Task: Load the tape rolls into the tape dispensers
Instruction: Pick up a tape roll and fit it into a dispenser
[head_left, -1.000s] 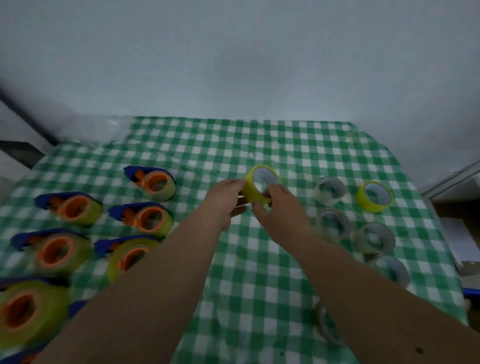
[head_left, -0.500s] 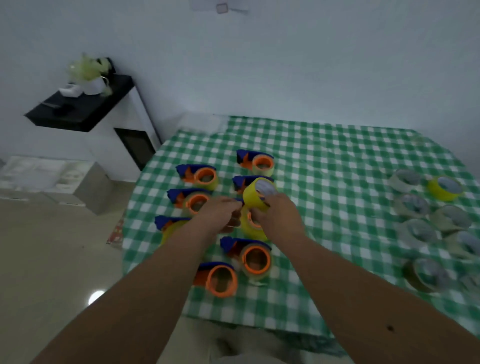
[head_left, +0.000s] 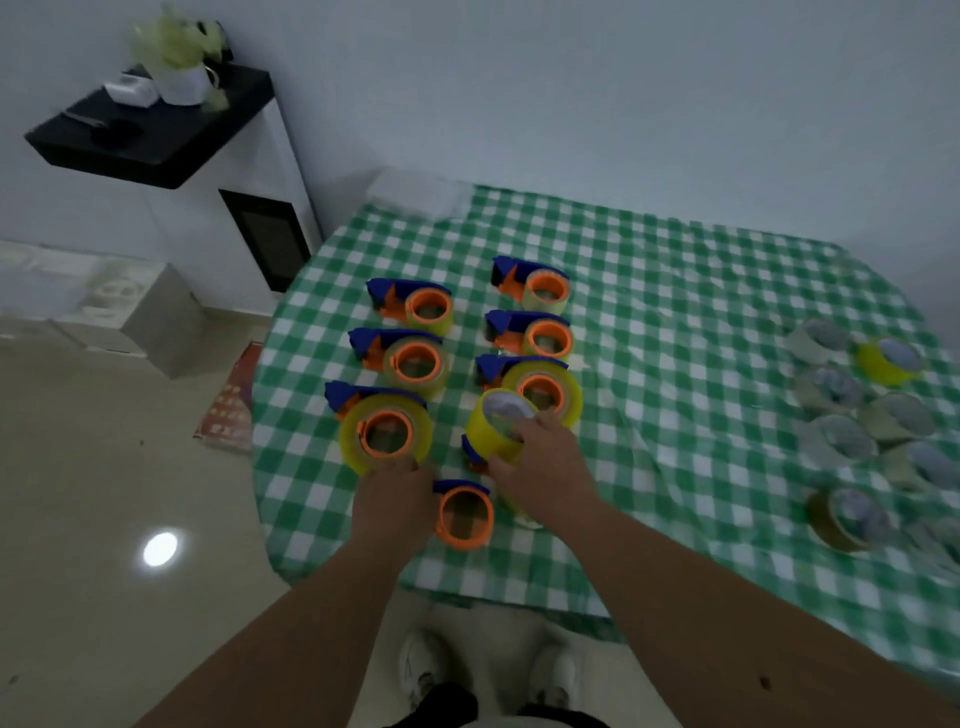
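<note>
The step in hand looks like bringing a fresh roll to an empty dispenser. The right hand (head_left: 543, 467) holds a yellow tape roll (head_left: 496, 423) tilted on edge above the bench (head_left: 675, 364), its fingers (head_left: 524, 431) curled over the near rim of the roll, with at least one reaching into the core. Just under those fingers, a blue and orange dispenser (head_left: 471, 451) peeks out, mostly hidden by the roll and the hand.

The left hand (head_left: 392, 501) lies at the near end of the row. Its fingers point away from the person and touch the near edge of a loaded dispenser with a yellow roll (head_left: 385, 432); whether they are curled or flat cannot be told from this angle. Just to the right of that hand stands an empty dispenser (head_left: 464, 514) with a bare orange hub.

Five other dispensers beyond the fingers already carry rolls. Well off to the right of the right hand sit the spare rolls (head_left: 878, 410), clear, yellow and brown.

The next move probably calls for the left hand to steady an empty dispenser while the right hand lines the roll's core up with the orange hub and presses it on squarely
</note>
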